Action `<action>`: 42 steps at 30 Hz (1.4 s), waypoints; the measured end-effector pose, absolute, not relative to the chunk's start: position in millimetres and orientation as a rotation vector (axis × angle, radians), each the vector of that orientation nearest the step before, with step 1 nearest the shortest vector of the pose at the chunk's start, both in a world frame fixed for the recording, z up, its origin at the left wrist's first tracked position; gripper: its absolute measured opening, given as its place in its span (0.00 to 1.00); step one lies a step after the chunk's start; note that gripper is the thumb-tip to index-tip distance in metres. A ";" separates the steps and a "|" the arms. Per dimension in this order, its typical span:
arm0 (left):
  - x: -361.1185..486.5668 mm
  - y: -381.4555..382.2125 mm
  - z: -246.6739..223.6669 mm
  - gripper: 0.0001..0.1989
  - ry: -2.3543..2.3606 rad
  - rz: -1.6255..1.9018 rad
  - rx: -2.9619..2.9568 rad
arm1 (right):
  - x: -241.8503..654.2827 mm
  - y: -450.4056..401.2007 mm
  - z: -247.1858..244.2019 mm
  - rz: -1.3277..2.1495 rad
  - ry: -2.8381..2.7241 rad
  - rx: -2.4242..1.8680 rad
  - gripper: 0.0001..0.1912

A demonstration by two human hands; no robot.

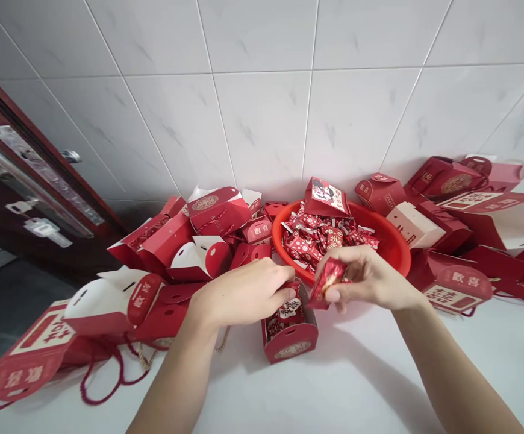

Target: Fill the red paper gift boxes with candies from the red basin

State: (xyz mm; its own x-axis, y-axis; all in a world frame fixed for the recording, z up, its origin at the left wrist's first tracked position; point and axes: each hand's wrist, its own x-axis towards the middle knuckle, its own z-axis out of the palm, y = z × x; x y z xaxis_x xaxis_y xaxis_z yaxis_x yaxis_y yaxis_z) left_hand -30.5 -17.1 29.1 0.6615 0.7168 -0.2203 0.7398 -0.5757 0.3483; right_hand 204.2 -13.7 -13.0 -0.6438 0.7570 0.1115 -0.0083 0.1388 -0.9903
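A small open red gift box (291,343) stands on the white surface before me, with red printed packets (289,310) inside. My left hand (262,289) reaches over its left side. Its thumb and fingers are pinched together at the box's far end; whether they grip a packet or the box itself is hidden. My right hand (364,280) is to the right of the box, with a shiny red-and-gold wrapped candy (327,283) between thumb and fingers. Just behind both hands sits an orange-red plastic basin (395,235) with many red wrapped candies (309,232) in it.
Red and white gift boxes (219,211) crowd the left side, some with cords (120,374). More boxes (452,283) line the right. One box (326,198) rests on the basin's back. A tiled wall (262,120) rises behind; a door with keys (47,229) is at left.
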 end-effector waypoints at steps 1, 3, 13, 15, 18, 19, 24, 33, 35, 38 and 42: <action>-29.4 -18.0 29.5 0.10 1.145 -0.089 2.475 | 202.3 -18.0 -10.6 1.559 -1.904 -0.729 0.09; -27.2 -20.8 30.5 0.10 1.167 -0.123 2.484 | 198.2 -26.4 -5.4 1.484 -2.177 -0.757 0.06; -31.2 -38.7 31.8 0.14 1.148 -0.257 2.600 | 197.2 -78.5 7.7 1.038 -2.948 -0.692 0.10; -30.4 -41.7 28.8 0.15 1.196 -0.274 2.629 | 196.6 -87.1 6.0 0.866 -2.978 -0.742 0.11; -25.2 -45.9 22.3 0.16 1.226 -0.277 2.715 | 195.7 -93.8 2.2 0.723 -2.973 -0.799 0.14; -22.3 -47.0 20.5 0.15 1.229 -0.271 2.731 | 195.5 -94.5 1.4 0.719 -2.967 -0.812 0.14; -5.0 -49.9 21.6 0.13 1.148 -0.273 2.725 | 196.4 -92.8 5.1 0.789 -2.965 -0.872 0.14; 4.3 -67.2 21.9 0.12 1.103 -0.309 2.670 | 194.6 -89.4 8.7 0.842 -2.980 -0.895 0.13; 9.6 -61.9 21.1 0.11 1.090 -0.359 2.597 | 193.8 -90.4 7.3 0.838 -2.980 -0.903 0.13; 18.6 -50.2 19.6 0.08 1.123 -0.463 2.502 | 193.3 -92.3 5.8 0.804 -2.991 -0.903 0.13; 25.0 -41.4 11.4 0.04 1.148 -0.488 2.448 | 193.2 -93.2 4.6 0.765 -3.003 -0.909 0.15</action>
